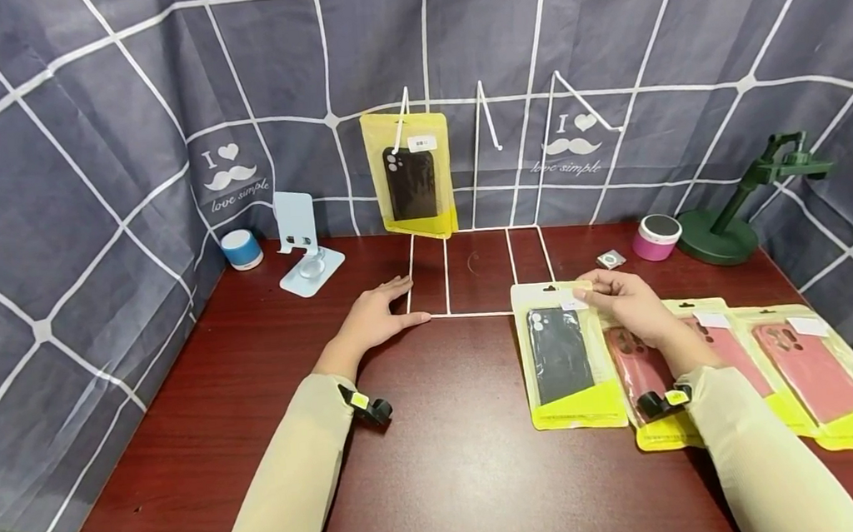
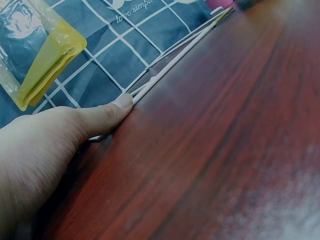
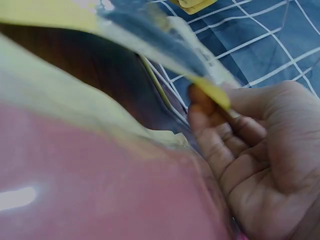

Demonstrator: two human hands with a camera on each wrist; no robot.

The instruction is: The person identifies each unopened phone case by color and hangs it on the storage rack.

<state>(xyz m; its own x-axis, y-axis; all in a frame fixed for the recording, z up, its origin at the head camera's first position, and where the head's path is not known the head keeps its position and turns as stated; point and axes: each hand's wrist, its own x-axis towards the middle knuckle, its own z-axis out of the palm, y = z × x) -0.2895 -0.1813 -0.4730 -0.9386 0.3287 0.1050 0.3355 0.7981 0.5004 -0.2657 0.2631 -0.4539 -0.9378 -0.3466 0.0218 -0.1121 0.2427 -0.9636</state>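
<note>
My right hand pinches the upper right corner of a yellow-edged clear pouch with a black phone case in it. In the right wrist view, thumb and fingers meet on the pouch's edge. My left hand rests at the front left corner of a white wire display rack, fingers extended, thumb touching the wire in the left wrist view. Another pouch with a black phone case hangs on the rack's left hook. The middle hook and right hook carry nothing.
Several pouches with pink phone cases overlap on the table's right. At the back left stand a blue speaker and a light blue phone stand. A pink speaker, a small square gadget and a green stand sit back right.
</note>
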